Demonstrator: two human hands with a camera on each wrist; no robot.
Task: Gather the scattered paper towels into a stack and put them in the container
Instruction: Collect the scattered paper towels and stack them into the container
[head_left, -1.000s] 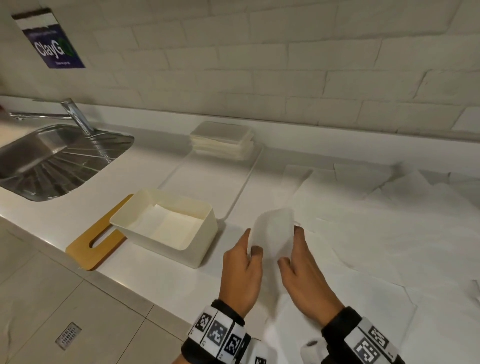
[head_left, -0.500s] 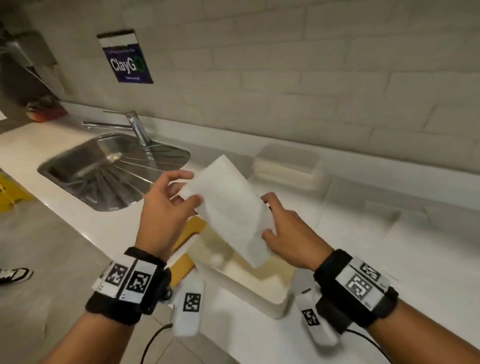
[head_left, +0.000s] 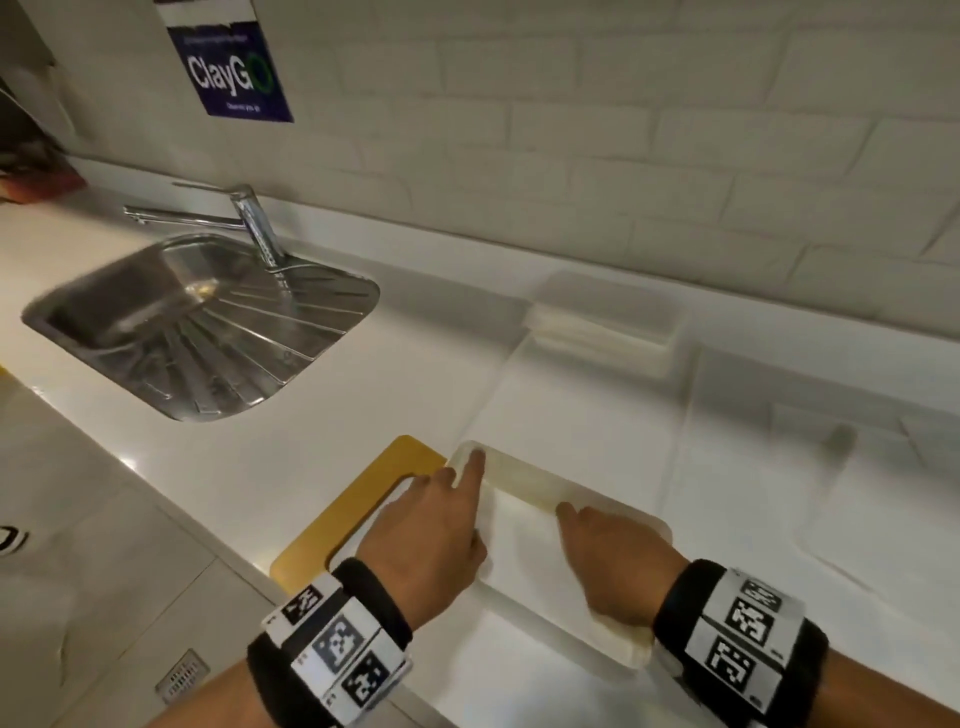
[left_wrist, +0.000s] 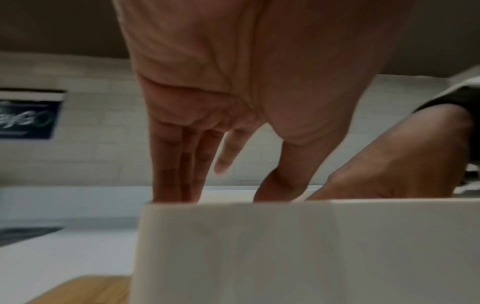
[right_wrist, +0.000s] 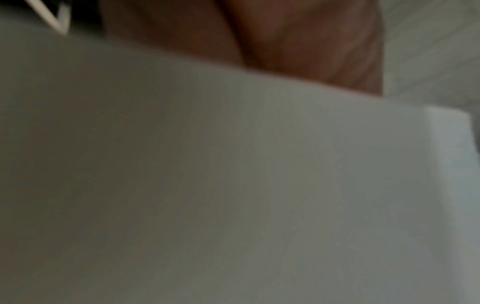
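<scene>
The cream plastic container (head_left: 540, 475) sits near the counter's front edge, with a white paper towel (head_left: 519, 545) lying flat inside it. Both hands reach down into it. My left hand (head_left: 441, 525) is at the container's left end; its straight fingers (left_wrist: 168, 164) point down behind the near wall (left_wrist: 259, 246) and the index finger lies along the rim. My right hand (head_left: 613, 556) rests on the towel at the right end, its fingertips hidden. In the right wrist view the container wall (right_wrist: 233, 185) fills the picture, with the palm above it.
A wooden lid (head_left: 358, 509) with a cut-out lies to the left of the container. Behind are a white tray (head_left: 571, 405) and a white stack (head_left: 602, 332) by the wall. Loose paper towels (head_left: 857, 499) lie on the right. Sink (head_left: 197, 322) and tap (head_left: 254, 218) are at far left.
Both hands carried a folded towel left from the counter, held it over the container, then lowered it inside; the fingers that pinched it now lie on it.
</scene>
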